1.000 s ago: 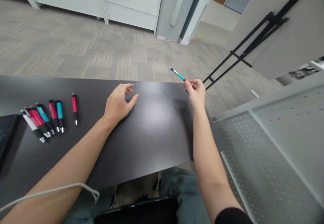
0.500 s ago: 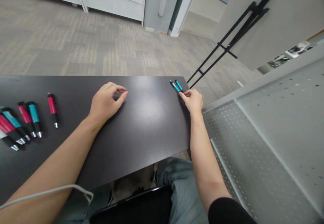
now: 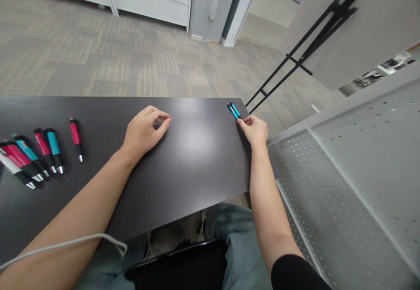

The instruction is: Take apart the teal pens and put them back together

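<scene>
My right hand [image 3: 255, 131] rests at the far right corner of the black table [image 3: 197, 167], its fingertips pinched on the near end of two teal pens [image 3: 233, 110]. The pens lie side by side on the table top, pointing away from me. My left hand [image 3: 146, 129] sits on the middle of the table, fingers curled and thumb meeting the forefinger, with nothing visible in it. A red pen [image 3: 75, 138] lies alone to its left. Further left is a row of several red, teal and white pens [image 3: 31, 158].
A grey perforated metal surface [image 3: 344, 193] runs along the table's right side. A black easel frame [image 3: 295, 62] leans against the wall beyond the corner. Carpeted floor lies past the far edge. A pale cable [image 3: 82, 242] crosses my left forearm.
My right hand has brought a teal pen down from the air and laid it beside another teal pen at the far right corner. My left hand's fingers have curled in.
</scene>
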A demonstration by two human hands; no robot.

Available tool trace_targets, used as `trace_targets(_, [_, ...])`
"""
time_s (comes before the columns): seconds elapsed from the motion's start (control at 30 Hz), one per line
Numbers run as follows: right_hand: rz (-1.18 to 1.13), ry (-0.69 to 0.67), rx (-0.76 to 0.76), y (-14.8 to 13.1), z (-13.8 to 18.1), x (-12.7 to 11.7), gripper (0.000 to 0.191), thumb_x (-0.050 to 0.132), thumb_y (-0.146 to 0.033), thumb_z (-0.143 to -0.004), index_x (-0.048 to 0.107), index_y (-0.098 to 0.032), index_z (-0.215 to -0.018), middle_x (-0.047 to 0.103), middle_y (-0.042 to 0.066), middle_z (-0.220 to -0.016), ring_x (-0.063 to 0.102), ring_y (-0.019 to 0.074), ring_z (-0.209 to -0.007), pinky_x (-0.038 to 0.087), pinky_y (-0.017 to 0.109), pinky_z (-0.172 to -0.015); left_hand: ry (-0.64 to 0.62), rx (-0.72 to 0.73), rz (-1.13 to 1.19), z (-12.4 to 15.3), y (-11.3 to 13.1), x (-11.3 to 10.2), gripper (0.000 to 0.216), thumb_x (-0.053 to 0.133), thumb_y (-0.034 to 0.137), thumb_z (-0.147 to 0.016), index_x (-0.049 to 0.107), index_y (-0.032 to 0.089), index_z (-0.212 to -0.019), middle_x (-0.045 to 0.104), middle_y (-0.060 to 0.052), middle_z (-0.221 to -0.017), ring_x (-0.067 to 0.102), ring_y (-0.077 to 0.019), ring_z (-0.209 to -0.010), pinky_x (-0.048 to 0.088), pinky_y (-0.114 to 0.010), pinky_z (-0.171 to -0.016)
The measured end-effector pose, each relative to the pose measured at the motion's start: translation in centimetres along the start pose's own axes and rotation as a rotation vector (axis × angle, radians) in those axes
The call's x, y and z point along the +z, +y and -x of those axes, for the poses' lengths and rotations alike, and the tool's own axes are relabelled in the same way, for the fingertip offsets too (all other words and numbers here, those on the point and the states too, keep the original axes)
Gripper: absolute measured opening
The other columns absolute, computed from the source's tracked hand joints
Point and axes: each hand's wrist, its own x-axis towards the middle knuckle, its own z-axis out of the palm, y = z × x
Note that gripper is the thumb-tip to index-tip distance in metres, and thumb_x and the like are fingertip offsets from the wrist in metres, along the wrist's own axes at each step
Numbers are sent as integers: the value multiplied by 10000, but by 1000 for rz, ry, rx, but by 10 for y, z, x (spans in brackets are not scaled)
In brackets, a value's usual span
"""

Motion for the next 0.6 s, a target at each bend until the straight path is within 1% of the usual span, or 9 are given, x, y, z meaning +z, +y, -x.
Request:
trace_targets(0.13, [-14, 14, -12, -2, 0, -1, 267, 798, -577, -1049, 722, -365, -905, 887, 106, -1049, 831, 423, -1068, 518, 487, -834, -14, 2, 13, 1, -3, 2, 211, 744, 535, -1079, 848, 372, -994, 851, -71, -1033, 836, -333, -887, 696, -511, -773])
trace_targets(0.27, [-15, 54, -11, -7, 3, -1, 245, 722, -541, -1090, 727, -358, -926, 883, 144, -1047, 825, 435, -1084, 493, 483, -822, -29, 21, 33, 0, 1, 4, 174, 726, 464, -1079, 848, 365, -1005, 864, -73, -1043, 839, -318, -885, 699, -505, -805])
trace_targets(0.37, [17, 96, -37, -13, 5, 3, 233, 683, -498, -1085, 712, -360, -899, 831, 159, -944, 793, 439, -986, 427, 473, -776, -86, 22, 45, -2, 10, -1, 152, 714, 399, -1087, 849, 359, -1031, 863, -60, -985, 844, -310, -875, 700, -496, -824])
trace_targets(0.4, [33, 121, -46, -14, 5, 6, 247, 675, -483, -1076, 692, -361, -863, 803, 158, -895, 773, 433, -928, 407, 472, -762, -113, 7, 43, -2, 14, -5, 140, 722, 379, -1087, 846, 348, -1029, 863, -60, -964, 844, -308, -857, 692, -489, -803])
trace_targets(0.43, [40, 118, -76, -16, 5, 8, 270, 664, -478, -1078, 675, -362, -835, 781, 155, -866, 750, 422, -876, 392, 468, -750, -160, -19, 47, -2, 18, -10, 115, 740, 360, -1084, 846, 340, -1044, 881, -65, -990, 847, -305, -851, 685, -480, -788])
trace_targets(0.5, [46, 122, -144, -19, 5, 13, 296, 667, -464, -1045, 612, -363, -772, 736, 146, -809, 690, 398, -783, 358, 462, -731, -277, -91, 71, 3, 29, -24, 57, 810, 361, -1046, 852, 327, -1064, 907, -68, -1017, 849, -301, -817, 664, -466, -753])
trace_targets(0.6, [40, 121, -294, -29, 11, 18, 325, 618, -487, -1039, 535, -369, -747, 703, 154, -769, 613, 389, -713, 318, 469, -726, -427, -261, 125, 23, 47, -45, 212, 814, 472, -1074, 869, 295, -1178, 927, -103, -1052, 890, -341, -934, 664, -489, -808])
